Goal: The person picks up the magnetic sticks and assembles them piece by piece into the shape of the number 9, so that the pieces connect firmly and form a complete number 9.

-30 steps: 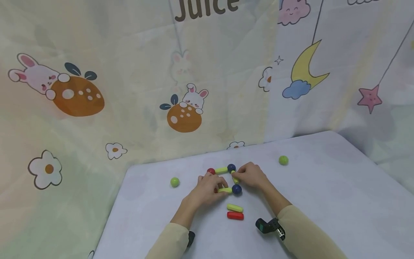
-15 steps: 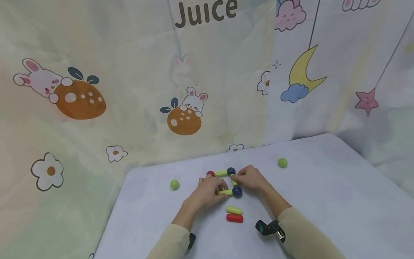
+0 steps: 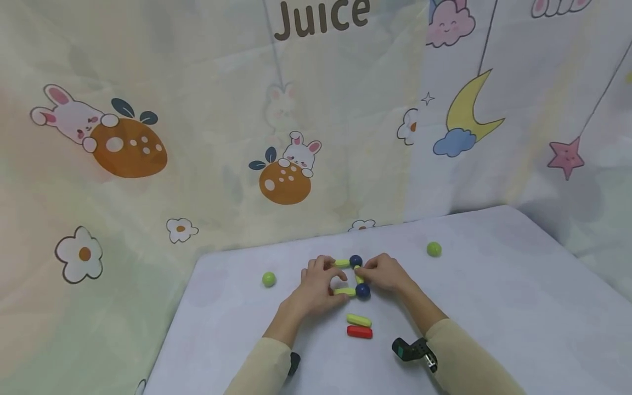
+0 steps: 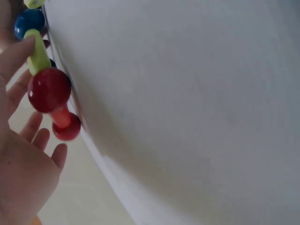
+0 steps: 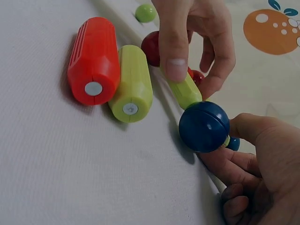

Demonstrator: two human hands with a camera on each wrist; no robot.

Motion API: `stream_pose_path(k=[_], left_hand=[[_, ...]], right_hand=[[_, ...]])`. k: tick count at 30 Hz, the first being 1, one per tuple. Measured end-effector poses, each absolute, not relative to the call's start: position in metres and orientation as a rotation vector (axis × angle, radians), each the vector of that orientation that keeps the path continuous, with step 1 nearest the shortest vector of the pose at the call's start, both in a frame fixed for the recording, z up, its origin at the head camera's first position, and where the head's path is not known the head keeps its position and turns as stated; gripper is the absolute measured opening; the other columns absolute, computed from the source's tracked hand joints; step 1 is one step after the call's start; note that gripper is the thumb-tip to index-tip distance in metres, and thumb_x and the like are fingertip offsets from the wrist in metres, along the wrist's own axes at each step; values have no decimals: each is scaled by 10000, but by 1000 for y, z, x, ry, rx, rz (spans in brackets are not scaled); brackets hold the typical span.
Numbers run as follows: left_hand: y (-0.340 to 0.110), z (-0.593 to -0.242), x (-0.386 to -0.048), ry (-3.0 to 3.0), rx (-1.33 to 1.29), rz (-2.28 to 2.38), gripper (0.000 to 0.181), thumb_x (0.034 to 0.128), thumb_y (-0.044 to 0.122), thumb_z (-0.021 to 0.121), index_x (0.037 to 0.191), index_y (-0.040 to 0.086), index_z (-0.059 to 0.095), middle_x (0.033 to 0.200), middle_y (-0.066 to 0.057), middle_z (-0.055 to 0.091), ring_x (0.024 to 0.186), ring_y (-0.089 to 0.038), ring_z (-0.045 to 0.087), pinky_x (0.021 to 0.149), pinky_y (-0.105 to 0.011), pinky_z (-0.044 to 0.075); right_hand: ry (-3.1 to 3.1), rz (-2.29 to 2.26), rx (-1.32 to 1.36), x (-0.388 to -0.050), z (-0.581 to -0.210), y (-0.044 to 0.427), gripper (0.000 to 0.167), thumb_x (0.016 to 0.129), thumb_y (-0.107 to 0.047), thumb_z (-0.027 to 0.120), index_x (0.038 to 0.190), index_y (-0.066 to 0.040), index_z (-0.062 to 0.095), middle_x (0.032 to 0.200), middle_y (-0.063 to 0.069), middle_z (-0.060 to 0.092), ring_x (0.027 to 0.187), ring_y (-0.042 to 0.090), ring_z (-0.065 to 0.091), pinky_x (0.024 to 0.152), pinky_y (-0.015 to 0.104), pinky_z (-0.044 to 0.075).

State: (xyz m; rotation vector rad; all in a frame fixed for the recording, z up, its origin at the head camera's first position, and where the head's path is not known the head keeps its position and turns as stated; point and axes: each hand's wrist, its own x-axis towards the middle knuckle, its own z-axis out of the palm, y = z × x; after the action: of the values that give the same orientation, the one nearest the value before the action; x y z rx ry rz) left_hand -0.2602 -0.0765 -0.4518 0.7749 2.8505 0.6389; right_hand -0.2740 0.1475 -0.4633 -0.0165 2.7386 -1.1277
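Yellow-green magnetic rods and dark blue balls form part of a frame on the table. My left hand (image 3: 316,288) has its thumb on the front yellow-green rod (image 3: 345,292), which it grips; its fingers reach the rear rod (image 3: 340,263). Opposite, my right hand (image 3: 385,272) pinches the side rod (image 3: 359,276) between the rear blue ball (image 3: 356,261) and the front blue ball (image 3: 362,291). In the left wrist view, a red ball (image 4: 49,90) joins the gripped rod, with a short red rod (image 4: 60,117) and another red ball (image 4: 66,126) behind. My left hand hides these red parts from the head view.
A loose yellow-green rod (image 3: 359,320) and a red rod (image 3: 360,332) lie side by side in front of the frame. One green ball (image 3: 269,279) sits at the left, another green ball (image 3: 434,249) at the back right. A printed cloth (image 3: 222,164) hangs behind the table (image 3: 494,274).
My left fingers have shifted back toward the rear rod and now cover the rear red ball, seen earlier. The right hand keeps its pinch on the side rod. The head view has tilted slightly.
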Motion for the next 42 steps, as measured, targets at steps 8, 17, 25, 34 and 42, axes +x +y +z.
stream_pose_path(k=[8, 17, 25, 34, 42], left_hand=[[-96, -449, -271, 2758, 652, 700, 519, 812, 534, 804, 1279, 370, 649, 1655, -38, 270, 1502, -344, 224, 1138, -643, 311], [-124, -461, -273, 2602, 498, 936, 648, 754, 490, 872, 1335, 354, 620, 1659, -34, 285, 1521, -352, 253, 1086, -678, 391], [-123, -469, -284, 2535, 451, 1009, 662, 750, 513, 870, 1347, 439, 595, 1650, -48, 309, 1550, -352, 195, 1094, -683, 380], [-109, -465, -282, 2535, 419, 1035, 648, 754, 496, 872, 1341, 441, 604, 1667, -55, 285, 1557, -355, 172, 1099, -694, 363], [-110, -464, -281, 2545, 404, 1019, 649, 753, 509, 869, 1339, 465, 593, 1672, -56, 279, 1556, -350, 178, 1091, -691, 375]], right_hand=[[2752, -1120, -40, -277, -469, 145, 348, 941, -447, 683, 927, -113, 781, 870, 11, 671, 867, 198, 570, 777, 365, 471], [2743, -1156, -99, -279, -481, 136, 372, 939, -461, 677, 963, -104, 777, 833, -3, 677, 821, 176, 577, 743, 323, 467], [2776, -1135, -67, -281, -481, 141, 373, 951, -457, 673, 1015, -104, 777, 881, 4, 692, 824, 170, 587, 790, 358, 512], [2817, -1108, -79, -277, -475, 155, 408, 962, -492, 667, 1045, -104, 762, 897, 10, 694, 840, 181, 586, 827, 390, 525], [2790, -1137, -115, -276, -476, 158, 434, 969, -511, 647, 1106, -104, 709, 959, 40, 709, 891, 196, 617, 854, 426, 534]])
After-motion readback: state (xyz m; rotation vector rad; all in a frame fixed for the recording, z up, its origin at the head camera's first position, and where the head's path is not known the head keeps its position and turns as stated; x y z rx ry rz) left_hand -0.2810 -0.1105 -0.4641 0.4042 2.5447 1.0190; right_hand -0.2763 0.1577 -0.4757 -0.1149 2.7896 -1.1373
